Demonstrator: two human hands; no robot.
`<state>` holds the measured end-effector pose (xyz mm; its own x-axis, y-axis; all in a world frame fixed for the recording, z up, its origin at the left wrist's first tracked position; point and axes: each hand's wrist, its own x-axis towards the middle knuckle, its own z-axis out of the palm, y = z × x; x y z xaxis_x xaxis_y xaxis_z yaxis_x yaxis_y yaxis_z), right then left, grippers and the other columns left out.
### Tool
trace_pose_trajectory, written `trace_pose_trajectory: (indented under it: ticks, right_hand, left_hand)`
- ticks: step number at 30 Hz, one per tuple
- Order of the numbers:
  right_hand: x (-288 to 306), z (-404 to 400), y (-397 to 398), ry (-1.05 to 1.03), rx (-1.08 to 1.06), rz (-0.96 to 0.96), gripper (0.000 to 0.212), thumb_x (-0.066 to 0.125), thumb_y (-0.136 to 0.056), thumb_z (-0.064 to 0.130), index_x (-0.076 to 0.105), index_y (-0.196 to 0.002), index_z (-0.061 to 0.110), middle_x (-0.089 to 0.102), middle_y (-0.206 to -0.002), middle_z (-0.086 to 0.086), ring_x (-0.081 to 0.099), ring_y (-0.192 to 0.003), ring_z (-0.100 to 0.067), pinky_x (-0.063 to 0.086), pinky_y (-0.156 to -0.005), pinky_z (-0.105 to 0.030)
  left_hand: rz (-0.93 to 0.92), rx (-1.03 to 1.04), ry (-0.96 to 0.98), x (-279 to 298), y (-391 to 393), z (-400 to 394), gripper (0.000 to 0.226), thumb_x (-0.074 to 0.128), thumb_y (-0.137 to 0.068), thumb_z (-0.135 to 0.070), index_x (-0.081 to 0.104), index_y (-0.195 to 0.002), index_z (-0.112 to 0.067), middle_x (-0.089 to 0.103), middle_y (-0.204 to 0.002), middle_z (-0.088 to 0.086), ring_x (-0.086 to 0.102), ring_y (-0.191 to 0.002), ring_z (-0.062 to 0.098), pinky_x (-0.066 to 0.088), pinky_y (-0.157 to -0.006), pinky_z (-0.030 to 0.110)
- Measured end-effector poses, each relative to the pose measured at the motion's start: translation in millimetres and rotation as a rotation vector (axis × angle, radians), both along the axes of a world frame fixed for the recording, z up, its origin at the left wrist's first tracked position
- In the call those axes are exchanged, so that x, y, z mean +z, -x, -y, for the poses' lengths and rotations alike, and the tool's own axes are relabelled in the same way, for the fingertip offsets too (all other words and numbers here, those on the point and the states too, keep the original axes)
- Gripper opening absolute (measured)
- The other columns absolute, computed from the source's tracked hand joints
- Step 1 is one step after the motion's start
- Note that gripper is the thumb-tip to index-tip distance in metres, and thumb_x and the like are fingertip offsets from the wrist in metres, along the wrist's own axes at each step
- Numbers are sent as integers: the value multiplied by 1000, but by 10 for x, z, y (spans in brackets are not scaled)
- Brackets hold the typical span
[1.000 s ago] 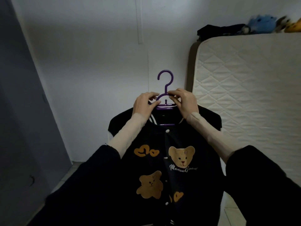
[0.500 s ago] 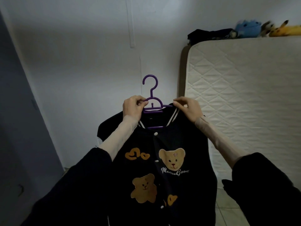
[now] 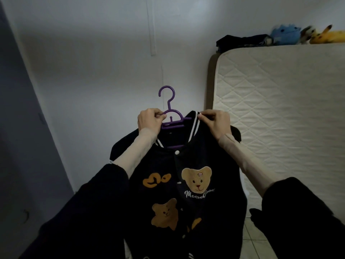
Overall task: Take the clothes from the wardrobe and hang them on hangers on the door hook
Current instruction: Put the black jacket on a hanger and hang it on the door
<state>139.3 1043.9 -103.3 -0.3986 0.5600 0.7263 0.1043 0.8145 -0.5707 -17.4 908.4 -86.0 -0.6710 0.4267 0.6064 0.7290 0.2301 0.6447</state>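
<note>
Purple plastic up front: the hanger [image 3: 170,116] is held out at chest height before a pale wall [image 3: 104,68], its hook standing upright and free of any rail. The left hand [image 3: 149,121] has its fingers curled round the hanger's left shoulder bar, thumb and forefinger closing on the purple arm right beside the neck. Firm grip there, knuckles toward the camera. Over on the other side, the right hand [image 3: 216,122] pinches the striped collar [image 3: 195,126] of the black jacket [image 3: 188,184], fingertips tight together on the white-edged ribbing, lifting it up level with the hanger's right arm. The hanger's lower bar shows inside the neck opening, so it sits within the jacket; whether the right shoulder is fully seated over the arm cannot be told. The jacket hangs down between both forearms, front facing the camera, snaps done up, a bear face patch [image 3: 197,179] and script lettering on one side, heart shapes and a second bear lower down. Both arms wear dark sleeves pushed back over a light under-layer. To the right a quilted mattress [image 3: 280,113] stands on edge against the wall, with dark clothing [image 3: 242,41] and plush toys [image 3: 298,34] along its top. A dark panel [image 3: 22,146] fills the left edge.
</note>
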Motion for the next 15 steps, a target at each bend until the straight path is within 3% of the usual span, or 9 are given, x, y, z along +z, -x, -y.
trace_pose_trajectory:
  ticks: [4,10,15]
  right_hand:
    - [56,100,38,-113,13,10,16,72,-78,22,73,-88,9,72,-88,-8,64,-79,-15,49,-78,-21]
    - [160,107,126,-104,50,266,34,63,-85,33,63,-117,20,69,-103,-4,61,-93,-18,47,-89,-34]
    - [231,222,221,-98,109,279,17,61,-87,19,70,-98,8,69,-98,-10,55,-85,-13,39,-78,-23]
  left_hand:
    - [15,12,-30,67,8,28,18,70,-79,-25,74,-91,-11,71,-84,9,63,-84,24,41,-74,23]
    - [2,-37,-69,114,-100,71,18,72,-78,-26,74,-91,-13,71,-83,4,59,-75,13,36,-71,17]
    - [12,-111,-113,111,-112,131,17,74,-76,-24,74,-88,-12,71,-79,3,60,-72,12,42,-74,19]
